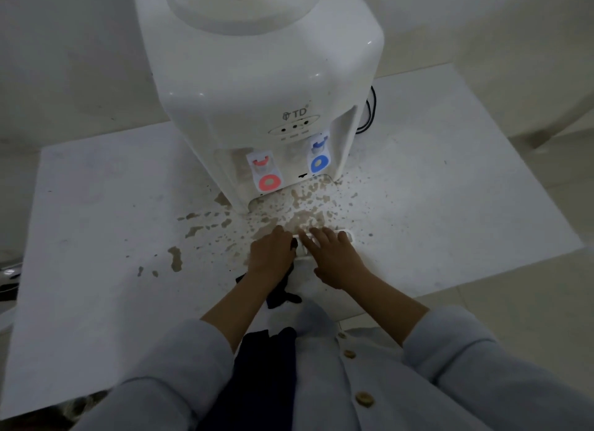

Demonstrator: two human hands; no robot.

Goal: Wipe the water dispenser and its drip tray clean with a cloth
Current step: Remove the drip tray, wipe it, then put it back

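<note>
Water dispenser stands far-centre on white table, pale wall behind. Brown splashes spread over table before its base, more to left. White body, red tap left, blue tap right. Drip tray out, near table's near edge. Left hand grips dark cloth; right hand presses tray, fingers straight. Bare table far right.

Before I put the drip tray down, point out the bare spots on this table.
Bare tabletop lies left of the dispenser, and more between the black cable and the table's right edge. It is crowded in front of the taps: brown splatter, both hands, the tray and dark cloth.
</note>
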